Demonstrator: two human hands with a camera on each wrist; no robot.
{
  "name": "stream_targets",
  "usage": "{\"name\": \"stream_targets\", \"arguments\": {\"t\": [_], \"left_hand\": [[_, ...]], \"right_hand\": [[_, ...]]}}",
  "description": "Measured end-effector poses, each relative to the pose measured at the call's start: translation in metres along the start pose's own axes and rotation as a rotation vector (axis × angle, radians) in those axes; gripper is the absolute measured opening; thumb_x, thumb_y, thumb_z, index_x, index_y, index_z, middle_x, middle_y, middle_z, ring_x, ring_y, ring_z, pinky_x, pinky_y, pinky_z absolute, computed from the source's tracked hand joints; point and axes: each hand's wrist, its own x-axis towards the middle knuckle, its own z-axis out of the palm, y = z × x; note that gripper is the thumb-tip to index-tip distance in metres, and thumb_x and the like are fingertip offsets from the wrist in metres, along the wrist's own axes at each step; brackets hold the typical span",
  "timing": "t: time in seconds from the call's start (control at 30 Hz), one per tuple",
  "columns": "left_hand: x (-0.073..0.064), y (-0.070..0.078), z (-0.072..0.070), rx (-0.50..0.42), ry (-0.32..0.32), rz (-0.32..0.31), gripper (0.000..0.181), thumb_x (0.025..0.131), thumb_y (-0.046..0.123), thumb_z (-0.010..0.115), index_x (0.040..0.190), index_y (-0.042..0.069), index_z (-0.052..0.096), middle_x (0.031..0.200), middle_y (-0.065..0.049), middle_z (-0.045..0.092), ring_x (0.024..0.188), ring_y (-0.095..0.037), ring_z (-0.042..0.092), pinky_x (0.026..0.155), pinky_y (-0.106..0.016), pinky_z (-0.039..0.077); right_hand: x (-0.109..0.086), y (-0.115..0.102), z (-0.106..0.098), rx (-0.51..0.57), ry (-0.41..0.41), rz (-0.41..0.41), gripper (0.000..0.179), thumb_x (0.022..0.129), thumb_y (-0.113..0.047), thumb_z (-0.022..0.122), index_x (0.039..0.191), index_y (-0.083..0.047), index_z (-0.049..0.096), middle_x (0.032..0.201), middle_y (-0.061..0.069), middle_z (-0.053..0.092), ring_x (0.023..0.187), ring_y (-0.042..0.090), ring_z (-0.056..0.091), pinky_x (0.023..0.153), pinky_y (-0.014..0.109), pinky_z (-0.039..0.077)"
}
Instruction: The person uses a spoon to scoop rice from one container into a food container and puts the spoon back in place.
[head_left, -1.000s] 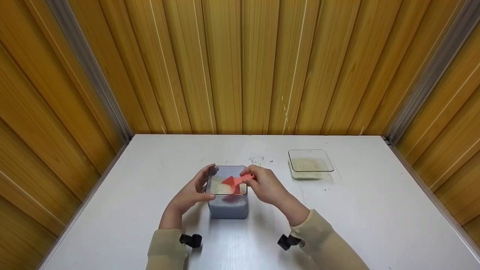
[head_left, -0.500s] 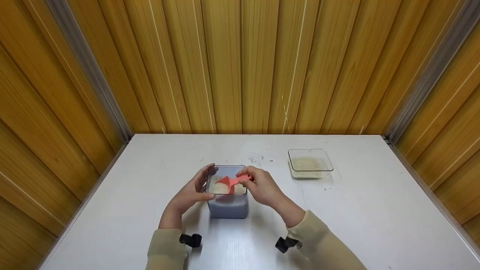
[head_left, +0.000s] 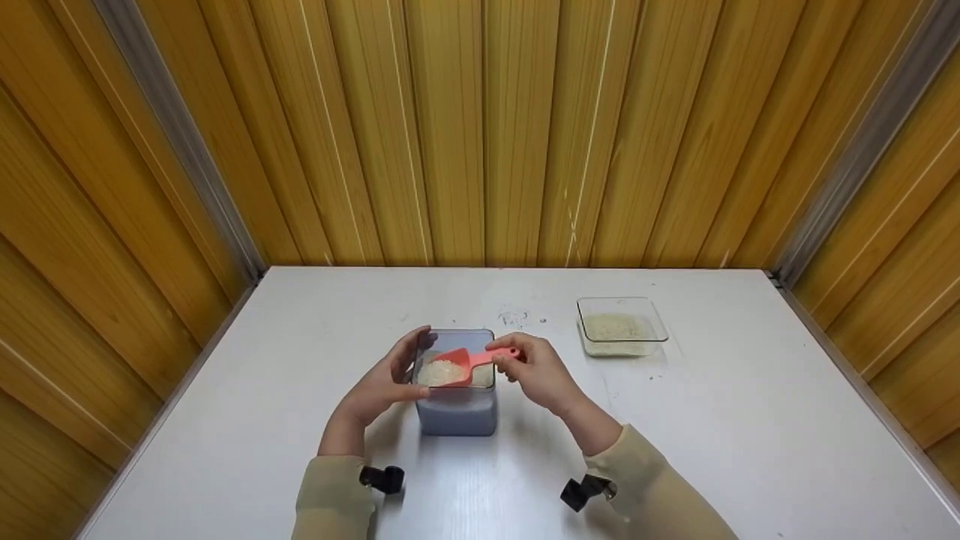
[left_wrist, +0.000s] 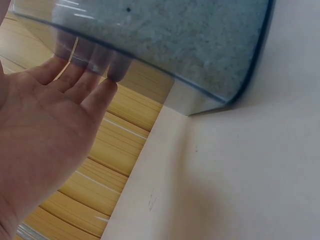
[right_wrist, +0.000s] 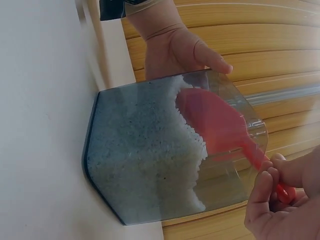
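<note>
A tall, clear bluish storage container [head_left: 457, 421], partly filled with white rice, stands on the table in the head view. My left hand [head_left: 377, 388] holds it at the left, thumb over the near rim and fingers along the side. Through the clear wall, those fingers [left_wrist: 95, 57] show in the left wrist view. My right hand [head_left: 538, 373] pinches the handle of a red scoop [head_left: 459, 358] at the container's right rim. Rice [head_left: 439, 373] heaps in the scoop's bowl. In the right wrist view, the scoop [right_wrist: 215, 120] lies inside the container's upper part, its front at the rice surface.
To the right and farther back, a low clear glass dish [head_left: 624, 349] stands with a layer of rice in it. Small specks mark the white table [head_left: 262, 397]. Wood-patterned panels [head_left: 480, 135] rise behind the table and on both sides.
The scoop first shifted left in the container, then came back right, its bowl turning level with rice now heaped in it. My right hand moved with it; the left hand stayed in place.
</note>
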Motion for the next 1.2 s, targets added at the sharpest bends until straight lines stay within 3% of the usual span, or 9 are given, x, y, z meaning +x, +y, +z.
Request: {"name": "stream_targets", "arguments": {"t": [0.57, 0.97, 1.2], "left_hand": [[-0.001, 0.001, -0.001, -0.023, -0.032, 0.015, 0.110, 0.080, 0.028, 0.089, 0.165, 0.020, 0.019, 0.174, -0.007, 0.014, 0.163, -0.029, 0.000, 0.132, -0.050, 0.005], [-0.001, 0.003, 0.001, -0.022, -0.002, -0.018, 0.111, 0.079, 0.026, 0.089, 0.165, 0.021, 0.020, 0.175, -0.005, 0.011, 0.163, -0.028, 0.002, 0.132, -0.050, 0.008], [0.000, 0.002, 0.001, -0.027, 0.006, -0.026, 0.109, 0.080, 0.023, 0.089, 0.165, 0.023, 0.021, 0.175, -0.005, 0.012, 0.163, -0.029, 0.001, 0.131, -0.052, 0.008]], "right_hand": [[0.000, 0.024, -0.012, 0.310, -0.003, 0.105, 0.031, 0.103, -0.010, 0.060, 0.126, 0.011, 0.063, 0.081, -0.005, 0.060, 0.074, 0.008, 0.053, 0.066, 0.020, 0.048], [-0.002, 0.041, -0.014, 0.743, -0.126, 0.200, 0.026, 0.109, -0.008, 0.047, 0.131, 0.000, 0.056, 0.086, -0.005, 0.063, 0.077, 0.000, 0.057, 0.067, 0.011, 0.051], [-0.002, 0.041, -0.019, 0.740, -0.128, 0.176, 0.024, 0.108, -0.011, 0.051, 0.129, -0.001, 0.056, 0.085, -0.005, 0.063, 0.078, 0.001, 0.058, 0.069, 0.011, 0.052]]}}
